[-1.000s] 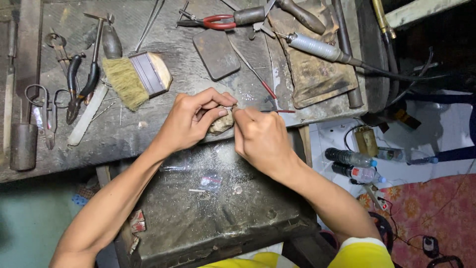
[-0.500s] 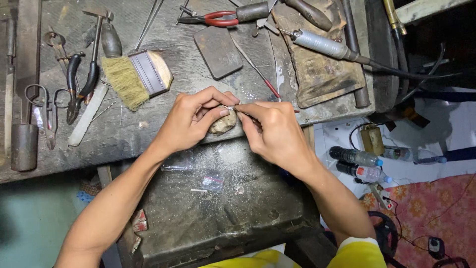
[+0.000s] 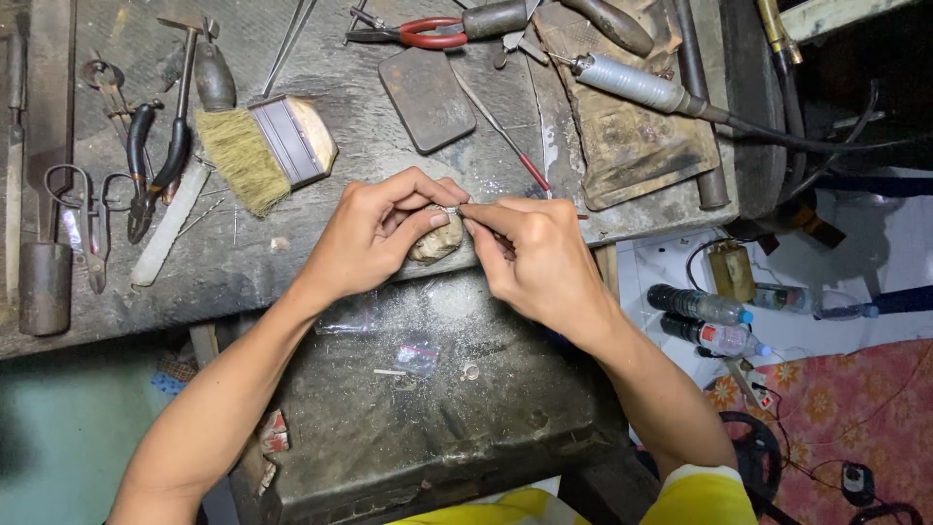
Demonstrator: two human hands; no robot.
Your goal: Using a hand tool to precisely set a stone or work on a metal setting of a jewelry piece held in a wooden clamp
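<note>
My left hand pinches a small silver ring between thumb and forefinger, resting it against a worn wooden bench peg at the workbench's front edge. My right hand meets it from the right, fingers closed on a thin metal tool whose tip touches the ring. Most of that tool is hidden inside my fist. Both hands hover over a dark metal tray dusted with filings.
On the grey workbench lie a flat brush, scissors, pliers, red-handled pliers, a dark flat plate and a corded rotary handpiece. Small plastic bags sit in the tray. Bottles lie on the floor right.
Both hands stay together at the peg. My right hand has shifted slightly against the ring; the view has drifted a little.
</note>
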